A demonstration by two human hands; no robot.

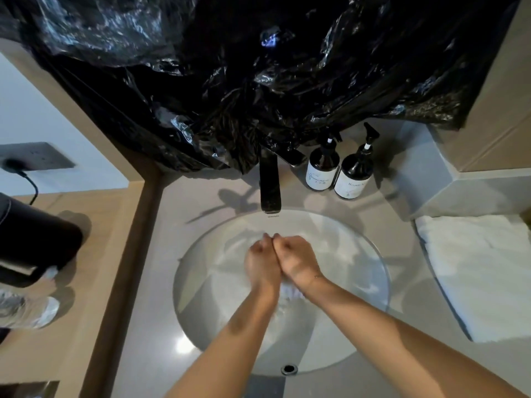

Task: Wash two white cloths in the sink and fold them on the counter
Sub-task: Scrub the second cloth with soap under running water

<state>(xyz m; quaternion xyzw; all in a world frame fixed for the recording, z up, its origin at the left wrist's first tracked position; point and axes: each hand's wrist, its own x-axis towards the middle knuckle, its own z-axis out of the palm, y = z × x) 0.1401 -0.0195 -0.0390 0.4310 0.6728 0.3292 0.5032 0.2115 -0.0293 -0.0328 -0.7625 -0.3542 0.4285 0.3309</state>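
Currently both hands are down in the sink [370, 285], pressed side by side under the black faucet [269, 185]. Left hand [263, 261] and right hand [297, 258] are both curled closed, knuckles touching, gripping a wet white cloth [288, 293] between them; a bunch of it shows just below the wrists, and more white fabric spreads through the basin around the hands. Can't tell whether the fabric in the basin is one cloth or two. Folded white towel [477, 271] lies on the desk [152, 311] right of the sink, well apart from the hands. Two dark pump bottles [334, 168] stand touching each other behind the sink, right of the faucet. Black plastic sheet [230, 67] hangs over the wall above the faucet. Overflow hole [288, 369] sits on the near rim. Dark appliance [31, 242] rests at left, near a wall socket [31, 158].
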